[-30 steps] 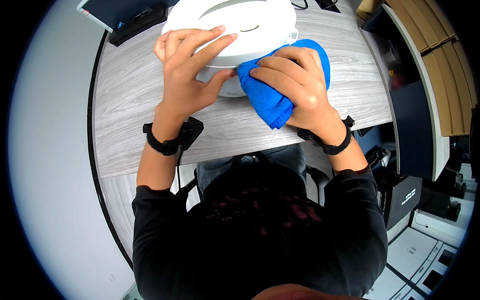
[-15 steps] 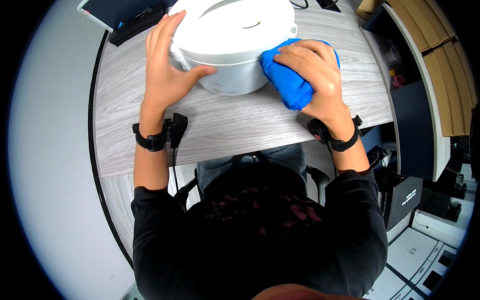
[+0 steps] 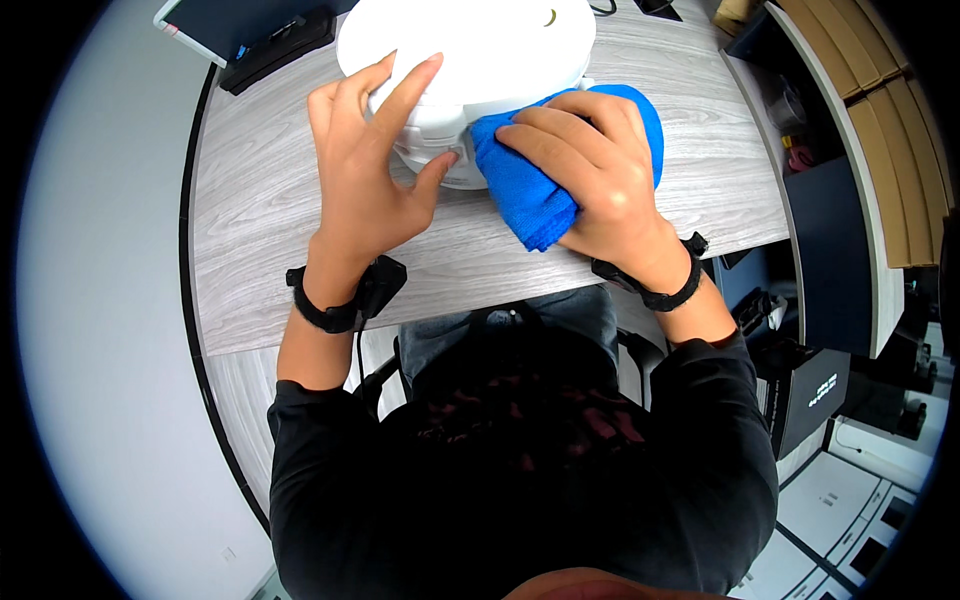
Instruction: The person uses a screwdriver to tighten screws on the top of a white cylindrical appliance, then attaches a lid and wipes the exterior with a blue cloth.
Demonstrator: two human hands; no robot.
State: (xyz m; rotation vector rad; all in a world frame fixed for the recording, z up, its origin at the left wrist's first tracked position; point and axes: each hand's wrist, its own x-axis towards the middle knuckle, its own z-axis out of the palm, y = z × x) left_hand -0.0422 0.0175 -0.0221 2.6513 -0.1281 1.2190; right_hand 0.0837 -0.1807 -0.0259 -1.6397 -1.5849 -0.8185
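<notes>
A white lidded container (image 3: 470,60), rounded, with a small dark curved mark on its lid, sits at the far middle of the desk. My left hand (image 3: 365,180) grips its near left edge: fingertips over the lid, thumb against the front wall by a moulded fitting. A bunched blue cloth (image 3: 520,185) is in my right hand (image 3: 605,165), fingers curled over it. The cloth presses on the container's near right side and hides part of that wall. Both wrists wear black straps with small black devices.
The container stands on a grey wood-grain desk (image 3: 250,240). At the far left is a dark screen-like panel (image 3: 235,30) with a black bar-shaped object (image 3: 278,55) by it. A shelf unit (image 3: 840,170) with cardboard boxes (image 3: 905,170) borders the right. A black box (image 3: 810,400) stands below.
The container has turned, bringing its side fitting from the left round to the front. My left hand has moved right and nearer me; the right hand with the cloth has slid left and nearer.
</notes>
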